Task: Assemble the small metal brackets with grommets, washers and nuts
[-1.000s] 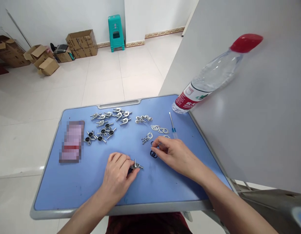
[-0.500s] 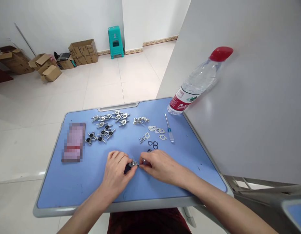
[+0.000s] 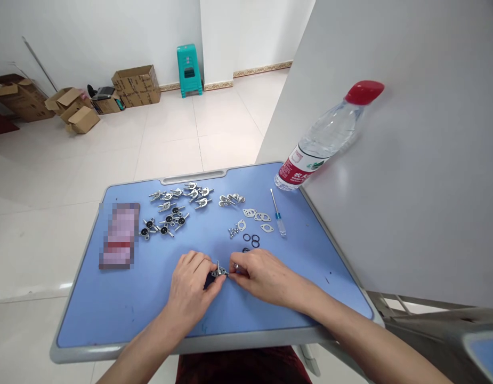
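Observation:
My left hand (image 3: 193, 278) pinches a small metal valve body (image 3: 219, 271) between thumb and fingers, low over the near middle of the desk. A thin metal lever or pin stands up from it. My right hand (image 3: 264, 273) is closed, its fingertips touching or nearly touching the stub on the valve's right side. Between those fingers a small shiny metal piece (image 3: 236, 265) shows, mostly hidden. Black rubber rings (image 3: 255, 241) lie just beyond my right hand. Tiny screws (image 3: 233, 231) and flat oval metal plates (image 3: 266, 228) are a little farther off.
More metal valves (image 3: 193, 194) and valve bodies with black faces (image 3: 169, 219) are grouped at left. Small metal levers (image 3: 232, 200), a screwdriver (image 3: 280, 216), a blurred-out phone-like object (image 3: 120, 234) and a tall water bottle (image 3: 322, 141) also occupy the desk (image 3: 122, 304). A grey panel (image 3: 410, 186) borders the right.
The view has shifted very slightly. Both hands keep the same grip at the valve, with no clear movement of the parts on the desk.

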Available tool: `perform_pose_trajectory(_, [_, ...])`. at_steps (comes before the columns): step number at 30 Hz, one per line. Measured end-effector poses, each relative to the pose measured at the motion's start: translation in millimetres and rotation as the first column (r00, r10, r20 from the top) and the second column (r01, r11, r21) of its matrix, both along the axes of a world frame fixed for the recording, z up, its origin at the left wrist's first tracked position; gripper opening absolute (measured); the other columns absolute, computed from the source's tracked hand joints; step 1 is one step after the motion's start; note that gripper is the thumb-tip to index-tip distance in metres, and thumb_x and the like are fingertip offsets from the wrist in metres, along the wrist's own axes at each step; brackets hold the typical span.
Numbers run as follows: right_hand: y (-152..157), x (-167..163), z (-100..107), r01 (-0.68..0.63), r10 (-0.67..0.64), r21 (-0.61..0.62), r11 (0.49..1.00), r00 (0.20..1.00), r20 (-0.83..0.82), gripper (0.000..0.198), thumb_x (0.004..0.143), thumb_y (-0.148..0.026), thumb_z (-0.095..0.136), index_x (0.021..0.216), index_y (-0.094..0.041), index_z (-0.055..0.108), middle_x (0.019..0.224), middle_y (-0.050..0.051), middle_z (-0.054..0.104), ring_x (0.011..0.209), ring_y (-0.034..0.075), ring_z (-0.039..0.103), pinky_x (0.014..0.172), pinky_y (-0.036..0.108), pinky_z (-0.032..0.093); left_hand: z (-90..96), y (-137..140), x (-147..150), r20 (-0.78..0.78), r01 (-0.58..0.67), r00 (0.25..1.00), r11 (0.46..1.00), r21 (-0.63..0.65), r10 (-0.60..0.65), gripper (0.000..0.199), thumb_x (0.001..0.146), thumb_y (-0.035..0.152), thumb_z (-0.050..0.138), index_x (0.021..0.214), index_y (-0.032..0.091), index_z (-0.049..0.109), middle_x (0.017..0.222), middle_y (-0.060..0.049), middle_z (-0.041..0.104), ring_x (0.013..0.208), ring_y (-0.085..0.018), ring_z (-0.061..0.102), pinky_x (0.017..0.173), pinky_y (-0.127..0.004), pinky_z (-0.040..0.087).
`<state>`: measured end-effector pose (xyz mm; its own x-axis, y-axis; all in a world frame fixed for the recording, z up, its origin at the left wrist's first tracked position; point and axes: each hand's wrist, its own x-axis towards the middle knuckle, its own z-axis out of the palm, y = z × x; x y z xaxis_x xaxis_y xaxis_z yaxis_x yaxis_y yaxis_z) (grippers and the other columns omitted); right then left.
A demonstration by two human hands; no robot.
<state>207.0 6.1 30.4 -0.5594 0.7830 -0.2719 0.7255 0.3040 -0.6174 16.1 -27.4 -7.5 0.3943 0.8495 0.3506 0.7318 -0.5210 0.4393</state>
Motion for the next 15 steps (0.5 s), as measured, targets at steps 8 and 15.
perform_pose_trajectory(8, [27, 24, 5, 0.331, -0.333, 0.168, 0.928, 0.943, -0.017, 0.014, 0.087, -0.018, 0.052, 0.091, -0.019, 0.066, 0.061, -0.002, 0.059, 0.054, 0.013, 0.050, 0.056, 0.024, 0.032, -0.4, 1, 0, 0.039, 0.018, 0.999, 1.000, -0.005, -0.018, 0.009, 0.087, 0.019, 0.060, 0.080, 0.019, 0.055, 0.079, -0.003, 0.062, 0.074, -0.019, 0.054, 0.064, -0.032, 0.045])
perform_pose_trajectory(15, [40, 19, -7, 0.263, -0.286, 0.281, 0.923, 0.957, 0.045, 0.020, 0.087, -0.015, 0.052, 0.097, -0.020, 0.069, 0.069, 0.002, 0.066, 0.065, 0.016, 0.059, 0.061, 0.024, 0.035, -1.0, 2, -1, 0.028, 0.017, 0.999, 0.999, 0.034, -0.018, 0.008, 0.087, 0.019, 0.060, 0.081, 0.018, 0.055, 0.080, -0.003, 0.063, 0.074, -0.020, 0.055, 0.064, -0.033, 0.046])
